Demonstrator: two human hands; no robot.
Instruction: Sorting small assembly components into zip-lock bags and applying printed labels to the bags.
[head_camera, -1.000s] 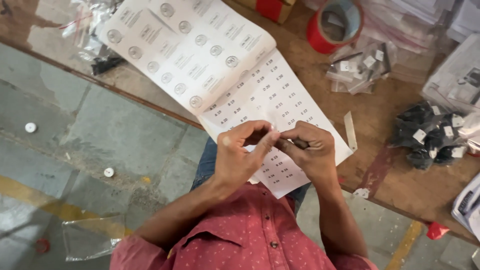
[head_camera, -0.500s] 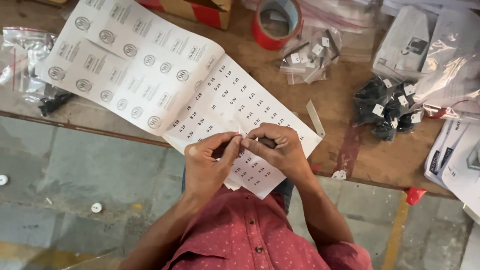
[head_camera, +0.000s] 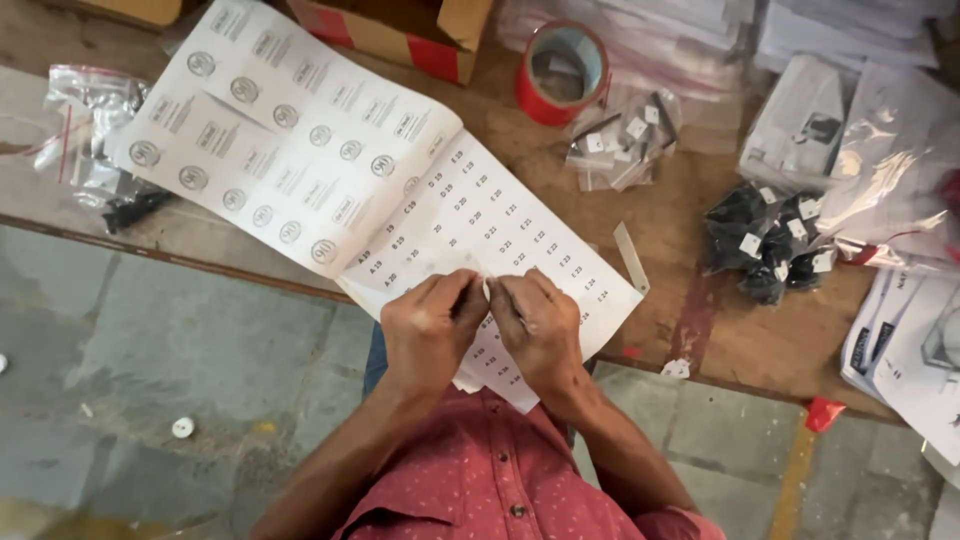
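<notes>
Both hands have slid down toward the near edge of the sticker sheet since half a second ago, and their fingertips now meet in the middle. Biggest of all is the wooden table (head_camera: 700, 330), which runs under and beyond the fingers. On it lies the white sticker sheet (head_camera: 330, 170), which spreads up and away from the fingers to the far left, with its near corner tucked under both hands. Past the fingers, further up the table, sits a cardboard box (head_camera: 400, 30), and beside it a roll of red tape (head_camera: 560, 70). Off to the right of the fingers is a pile of small black bags (head_camera: 765, 240). Closer in, just right of the fingers, a thin white strip (head_camera: 631, 258) rests on the sheet's edge. The left hand (head_camera: 430, 335) and the right hand (head_camera: 540, 330) are pressed close, thumbs and first fingers pinched together on a tiny white sticker (head_camera: 487, 290) right between the fingertips. Smallest is that sticker, held just above the sheet. It could go wrong if the fingers pull too fast, because the little sticker might tear or fold and stick to itself. The sheet could also slip off the table edge, since much of its near corner hangs over with only the hands on it.
</notes>
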